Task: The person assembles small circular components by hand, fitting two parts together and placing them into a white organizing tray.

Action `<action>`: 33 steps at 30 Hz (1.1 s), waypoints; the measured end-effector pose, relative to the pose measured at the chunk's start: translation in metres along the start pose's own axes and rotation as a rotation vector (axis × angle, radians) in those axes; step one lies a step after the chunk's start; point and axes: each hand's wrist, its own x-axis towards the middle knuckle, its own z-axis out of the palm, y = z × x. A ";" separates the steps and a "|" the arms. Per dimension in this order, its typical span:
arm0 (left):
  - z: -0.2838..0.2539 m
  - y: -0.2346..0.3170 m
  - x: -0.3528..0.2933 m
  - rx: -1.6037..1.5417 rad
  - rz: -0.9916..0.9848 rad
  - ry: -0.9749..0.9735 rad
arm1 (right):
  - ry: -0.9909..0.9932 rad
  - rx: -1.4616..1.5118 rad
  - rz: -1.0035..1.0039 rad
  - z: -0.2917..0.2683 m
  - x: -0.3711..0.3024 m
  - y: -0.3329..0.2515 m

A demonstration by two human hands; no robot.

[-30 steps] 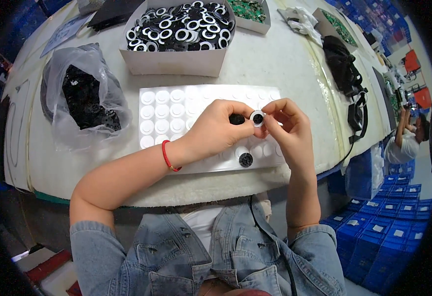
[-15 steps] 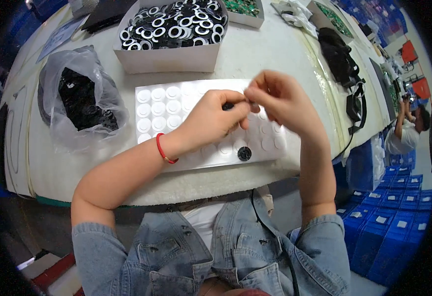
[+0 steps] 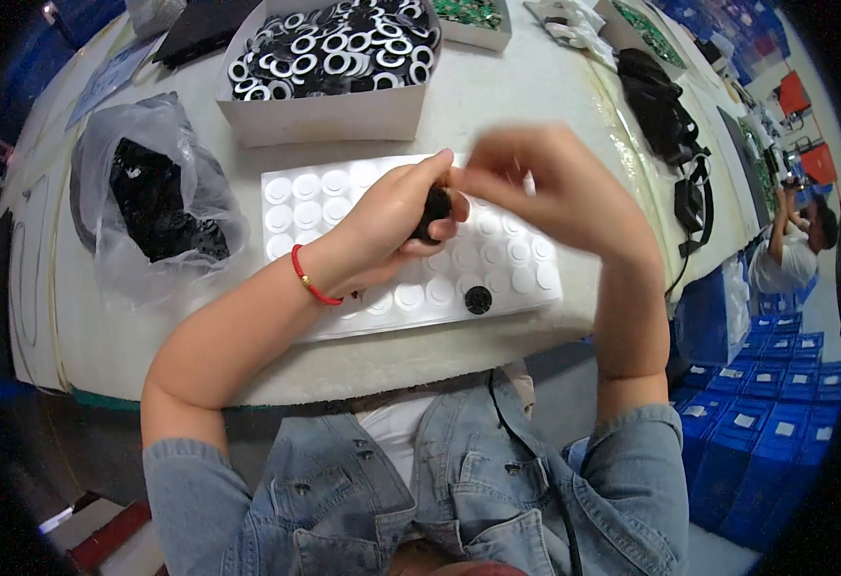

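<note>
My left hand (image 3: 387, 216), a red cord bracelet at its wrist, is closed around a small round black plastic part (image 3: 433, 213) above the sheet. Beside its thumb is my right hand (image 3: 550, 187), its fingers bent and smeared by motion; whether they pinch anything cannot be made out. Under both hands lies a white sheet of round white stickers (image 3: 307, 213) in rows, partly covered by my hands. A black disc (image 3: 478, 300) rests on the sheet near its front edge, right of the middle.
Behind the sheet stands a white box (image 3: 320, 125) heaped with black parts carrying white rings. To the left is a clear plastic bag (image 3: 219, 216) of black pieces. Green circuit boards (image 3: 471, 13) fill another box. A black pouch (image 3: 653, 110) lies at right; beyond, a person (image 3: 787, 254) works near blue crates (image 3: 747, 413).
My left hand has turned and drawn slightly left, showing more of the black part. The right hand has shifted a little and is blurred. The black disc stays on the sheet.
</note>
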 end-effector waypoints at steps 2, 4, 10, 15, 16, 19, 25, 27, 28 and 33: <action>-0.002 0.001 0.001 -0.070 0.008 0.029 | -0.242 -0.068 0.035 0.009 -0.030 0.002; -0.001 0.000 0.003 -0.165 -0.031 0.021 | -0.366 -0.033 0.044 0.022 -0.054 0.001; 0.003 -0.002 0.005 -0.206 -0.074 -0.002 | -0.271 0.016 0.074 0.038 -0.070 0.006; 0.007 -0.006 0.000 0.130 0.033 -0.079 | -0.230 0.187 0.169 0.031 -0.070 0.007; 0.009 -0.007 0.000 0.187 0.040 -0.095 | -0.103 0.293 0.176 0.032 -0.072 0.008; 0.011 -0.011 0.000 0.290 0.095 -0.130 | 0.125 0.456 0.196 0.035 -0.076 0.013; 0.019 -0.016 -0.004 0.572 0.264 -0.093 | 0.391 0.678 0.229 0.046 -0.079 0.008; 0.019 -0.023 -0.003 0.665 0.428 -0.008 | 0.400 0.691 0.240 0.051 -0.081 0.009; 0.020 -0.024 -0.003 0.664 0.418 -0.018 | 0.405 0.700 0.249 0.054 -0.083 0.010; 0.021 -0.020 -0.003 0.664 0.381 -0.036 | 0.430 0.623 0.223 0.049 -0.087 0.016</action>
